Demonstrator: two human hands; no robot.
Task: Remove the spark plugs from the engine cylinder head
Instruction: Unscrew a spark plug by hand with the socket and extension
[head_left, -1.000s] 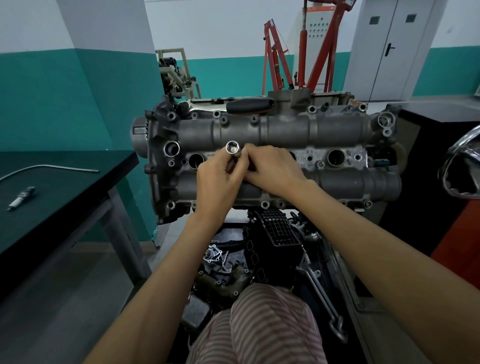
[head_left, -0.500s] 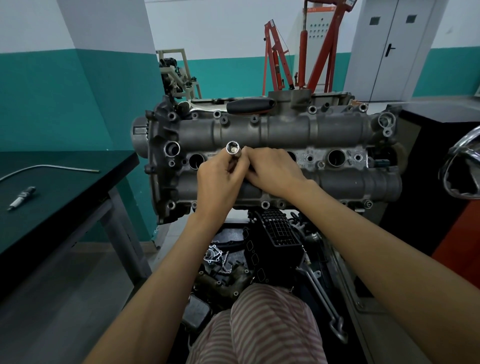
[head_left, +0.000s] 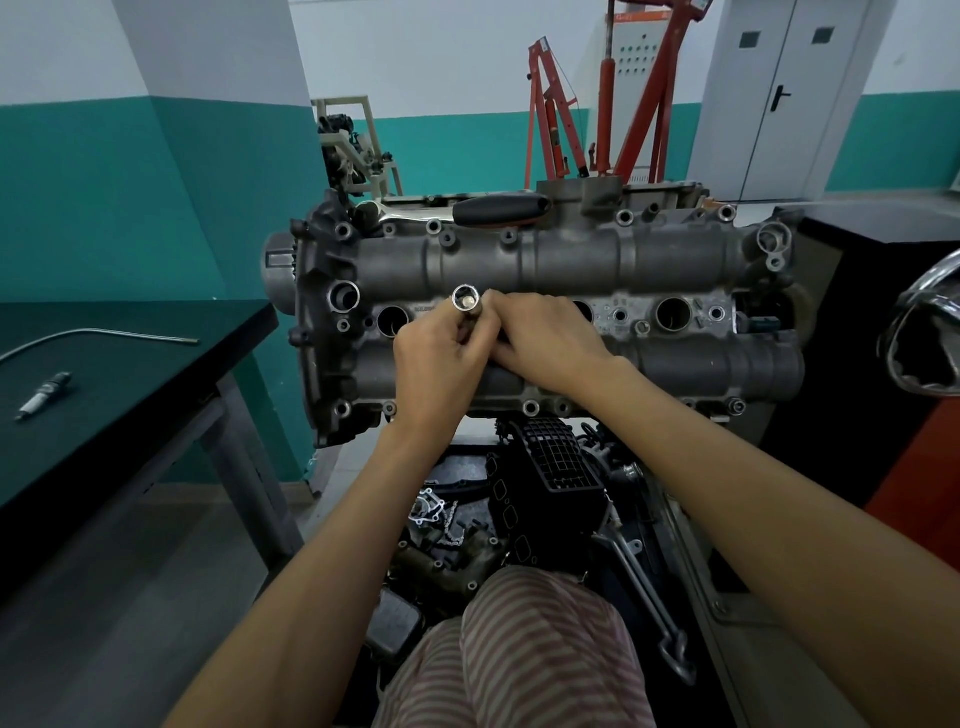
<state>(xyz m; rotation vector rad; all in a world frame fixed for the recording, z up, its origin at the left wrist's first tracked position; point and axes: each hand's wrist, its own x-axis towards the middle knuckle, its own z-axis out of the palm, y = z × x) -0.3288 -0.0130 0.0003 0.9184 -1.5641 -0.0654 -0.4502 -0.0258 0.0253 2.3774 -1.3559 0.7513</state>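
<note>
Two hands (head_left: 498, 343) pinching socket (head_left: 466, 301), over cylinder head (head_left: 649, 270)

spark plug (head_left: 43, 395) on table (head_left: 156, 364), left of cylinder head (head_left: 675, 270)

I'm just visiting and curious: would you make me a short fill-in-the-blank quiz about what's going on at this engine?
1. The left hand grips a shiny metal ____ over the cylinder head.
2. A removed spark plug lies on the dark ____ to the left.
3. The hoist behind the engine is painted ____.
4. The wall's lower half is ____.

Missing words: socket; table; red; teal
</note>
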